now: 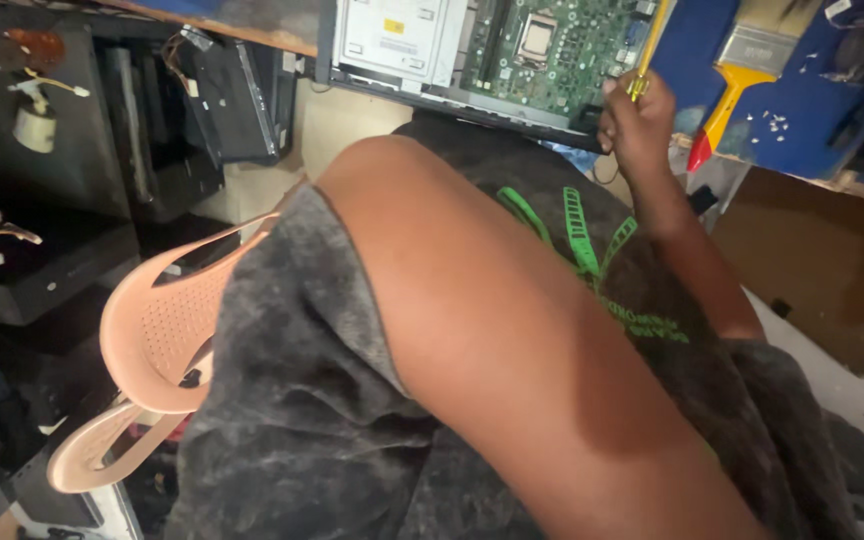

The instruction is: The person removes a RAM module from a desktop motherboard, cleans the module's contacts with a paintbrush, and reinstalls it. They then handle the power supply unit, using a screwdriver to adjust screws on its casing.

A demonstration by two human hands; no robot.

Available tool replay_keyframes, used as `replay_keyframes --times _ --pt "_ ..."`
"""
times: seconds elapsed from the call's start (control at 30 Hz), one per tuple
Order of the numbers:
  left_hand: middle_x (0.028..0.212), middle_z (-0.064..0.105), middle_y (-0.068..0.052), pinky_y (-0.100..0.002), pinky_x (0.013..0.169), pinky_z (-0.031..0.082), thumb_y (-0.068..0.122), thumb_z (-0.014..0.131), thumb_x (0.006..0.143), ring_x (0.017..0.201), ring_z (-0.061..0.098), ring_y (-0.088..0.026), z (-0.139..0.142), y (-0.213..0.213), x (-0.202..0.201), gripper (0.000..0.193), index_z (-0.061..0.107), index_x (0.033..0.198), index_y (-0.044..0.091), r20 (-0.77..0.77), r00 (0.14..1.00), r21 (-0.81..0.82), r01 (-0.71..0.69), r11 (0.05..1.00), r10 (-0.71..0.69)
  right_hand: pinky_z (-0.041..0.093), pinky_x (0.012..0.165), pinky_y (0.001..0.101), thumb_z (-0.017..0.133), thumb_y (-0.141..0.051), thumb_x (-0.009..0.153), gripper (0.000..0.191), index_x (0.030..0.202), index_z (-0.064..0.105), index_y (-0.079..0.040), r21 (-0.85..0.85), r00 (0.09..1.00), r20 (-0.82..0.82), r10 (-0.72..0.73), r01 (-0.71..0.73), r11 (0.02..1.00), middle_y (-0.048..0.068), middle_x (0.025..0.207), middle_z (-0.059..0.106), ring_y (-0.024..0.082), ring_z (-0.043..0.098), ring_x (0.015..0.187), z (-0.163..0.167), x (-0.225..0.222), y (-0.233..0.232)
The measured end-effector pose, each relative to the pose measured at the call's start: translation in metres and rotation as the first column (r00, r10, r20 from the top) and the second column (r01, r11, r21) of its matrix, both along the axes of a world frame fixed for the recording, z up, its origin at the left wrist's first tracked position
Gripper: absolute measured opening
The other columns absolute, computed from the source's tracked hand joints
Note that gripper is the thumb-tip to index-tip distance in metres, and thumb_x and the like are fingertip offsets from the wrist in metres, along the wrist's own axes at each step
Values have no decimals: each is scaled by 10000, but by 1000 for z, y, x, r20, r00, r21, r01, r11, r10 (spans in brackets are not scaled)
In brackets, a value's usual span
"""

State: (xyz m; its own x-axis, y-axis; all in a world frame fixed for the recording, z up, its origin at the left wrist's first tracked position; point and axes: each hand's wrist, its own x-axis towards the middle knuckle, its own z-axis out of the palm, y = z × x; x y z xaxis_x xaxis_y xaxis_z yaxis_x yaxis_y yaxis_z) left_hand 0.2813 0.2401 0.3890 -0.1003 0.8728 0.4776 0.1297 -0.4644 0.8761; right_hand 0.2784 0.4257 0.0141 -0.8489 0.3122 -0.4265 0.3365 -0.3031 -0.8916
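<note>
A person is looking down and to the side over their own left shoulder, so a bare upper arm and a grey mottled T-shirt with green print are filling most of the view. Only 1 hand is showing: the right hand [635, 118], reaching up toward the top edge. Its fingers are curling tightly around the yellow handle of a screwdriver [649, 48], which is pointing up at an open desktop computer case [452, 60] lying on a blue-topped bench [792, 120]. Inside the case, a green motherboard [562, 45] and a silver drive cage [392, 35] are sitting exposed. The tool's tip is running out of view, so whether it is touching a screw cannot be told. The left hand is not showing, and its grip cannot be told.

A wide paintbrush [742, 70] with a yellow and red handle is lying on the bench just right of the hand. A salmon plastic chair [152, 340] is standing at lower left.

The cover is already off and the board is still sitting in place, so the work appears to be midway.
</note>
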Motion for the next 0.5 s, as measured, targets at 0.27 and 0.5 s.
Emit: replay_keyframes --times 0.27,0.5 --pt "1051 671 -119 -464 946 560 157 637 978 951 684 -304 -2 30 -13 159 587 1101 69 3 1000 140 -13 990 13 387 430 282 523 -217 1132 188 1231 505 -58 40 974 -130 -186 193 980 17 781 514 101 460 527 6 3 1" --pt "835 690 -133 -479 686 550 67 660 863 773 702 -349 -158 11 -130 483 638 1333 -42 -718 675 -258 -483 837 168 376 553 262 539 -195 1210 151 1222 566 -47 522 973 -100 -206 228 822 -7 785 503 73 451 636 -40 38 52"
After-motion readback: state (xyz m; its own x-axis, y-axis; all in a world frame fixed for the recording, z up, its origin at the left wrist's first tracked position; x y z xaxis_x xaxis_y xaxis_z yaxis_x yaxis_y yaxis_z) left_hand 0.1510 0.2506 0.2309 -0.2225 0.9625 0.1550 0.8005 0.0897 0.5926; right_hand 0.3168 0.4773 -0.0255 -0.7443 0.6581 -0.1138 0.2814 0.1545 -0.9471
